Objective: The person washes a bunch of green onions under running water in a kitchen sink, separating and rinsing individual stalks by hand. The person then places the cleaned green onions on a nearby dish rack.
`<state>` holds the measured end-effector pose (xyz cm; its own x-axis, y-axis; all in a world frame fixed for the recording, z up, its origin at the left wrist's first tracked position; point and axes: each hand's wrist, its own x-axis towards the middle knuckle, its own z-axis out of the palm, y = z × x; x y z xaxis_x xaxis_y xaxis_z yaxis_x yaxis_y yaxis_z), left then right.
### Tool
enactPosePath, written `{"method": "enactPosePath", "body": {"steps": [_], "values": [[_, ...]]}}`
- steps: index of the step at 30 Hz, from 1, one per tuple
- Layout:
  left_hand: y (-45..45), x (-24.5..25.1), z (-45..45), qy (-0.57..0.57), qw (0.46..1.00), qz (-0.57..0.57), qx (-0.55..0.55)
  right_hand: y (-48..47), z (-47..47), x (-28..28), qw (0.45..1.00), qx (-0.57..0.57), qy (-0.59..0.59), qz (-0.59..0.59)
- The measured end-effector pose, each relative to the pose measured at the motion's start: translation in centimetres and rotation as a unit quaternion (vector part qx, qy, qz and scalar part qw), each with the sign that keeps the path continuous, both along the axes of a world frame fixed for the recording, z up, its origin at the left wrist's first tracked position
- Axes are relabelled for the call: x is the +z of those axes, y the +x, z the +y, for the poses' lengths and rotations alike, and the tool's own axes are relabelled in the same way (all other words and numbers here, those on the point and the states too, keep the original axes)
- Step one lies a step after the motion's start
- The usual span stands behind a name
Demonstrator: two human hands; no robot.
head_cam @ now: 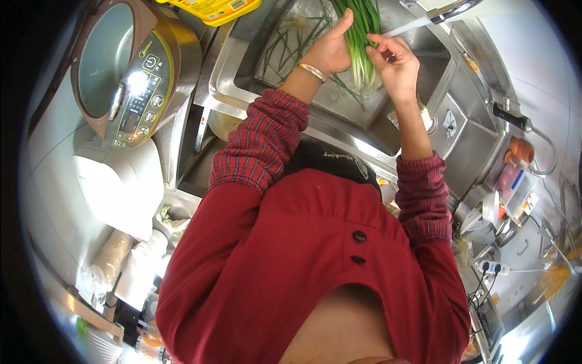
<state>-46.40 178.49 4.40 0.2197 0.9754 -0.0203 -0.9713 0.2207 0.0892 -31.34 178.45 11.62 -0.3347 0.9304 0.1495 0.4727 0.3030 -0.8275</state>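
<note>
A bunch of green onions (362,50) hangs over a stainless steel sink (350,107), its white root ends towards me. My left hand (334,48), with a bracelet at the wrist, supports the bunch from the left, thumb raised; the fingers behind the stalks are hidden. At the bunch's right side my right hand (396,63) has its thumb and fingertips close together against the stalks; whether they pinch one cannot be told. Water runs from the chrome faucet (448,11) just above my right hand, towards the bunch. Loose green onion leaves (291,45) lie in the sink's left part.
A rice cooker (150,86) with an open top stands left of the sink, near a yellow package (218,10). Right of the large basin is a smaller steel basin (454,141). A black-handled sprayer (509,116), a plastic container (514,186) and a white bowl (491,207) are farther right.
</note>
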Motion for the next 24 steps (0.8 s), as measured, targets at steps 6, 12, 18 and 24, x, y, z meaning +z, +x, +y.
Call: {"method": "enactPosePath", "body": {"steps": [6,12,18,24], "values": [[-2.0,1.7,0.1,0.025,0.998,0.047,-0.014,-0.7,-0.7,1.1,0.983,-0.069,0.163,-0.05],[-1.2,2.9,0.0,0.024,0.999,0.023,-0.036,-1.1,-0.2,0.3,0.969,-0.117,-0.172,0.135],[-1.4,2.9,0.1,0.055,0.997,0.052,0.001,0.6,0.8,0.2,0.911,-0.128,-0.319,0.229],[-1.4,3.0,0.2,0.04,0.998,0.045,-0.004,0.1,0.3,0.3,0.954,-0.043,-0.228,0.191]]}}
